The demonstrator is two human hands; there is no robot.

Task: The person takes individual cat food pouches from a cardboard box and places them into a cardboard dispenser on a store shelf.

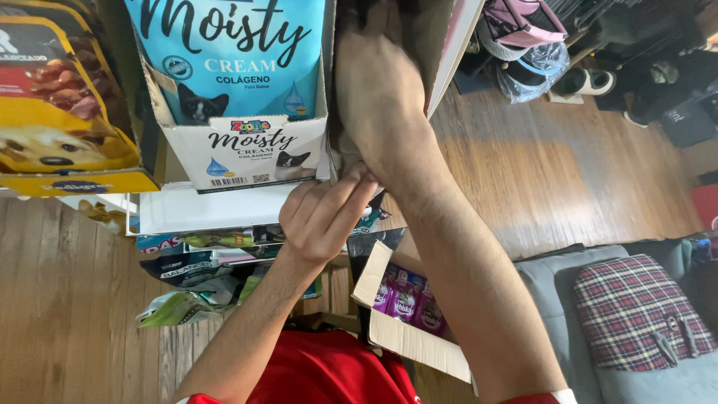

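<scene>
**Two hands work inside a tall carton on a pet-food shelf**

A wooden floor [568, 157] fills the right and left of the view, with a grey cushioned seat [553, 292] and a plaid cushion [636, 310] at the near right. At the far left stands a yellow dog-food bag [60, 97]; beside it a white display box [254, 153] holds blue cat-treat pouches [232, 52]. Just right of that box rises a brown cardboard carton [437, 37], its side open to the camera — the thing both hands are on. The right hand [378, 82] reaches up into it, fingers buried in the dark interior, so whether they are curled around anything cannot be told. The left hand [325, 213] sits just below, fingers bent and pinching at the carton's lower edge, touching the right wrist. Lower and nearer, a small open box [393, 333] shows purple sachets [407, 299]; green snack bags [179, 307] lie to the left.

The carton looks light and fairly stiff, though its flaps would likely bend under a squeeze — a hold on the folded lower edge or a corner seems soundest.
</scene>
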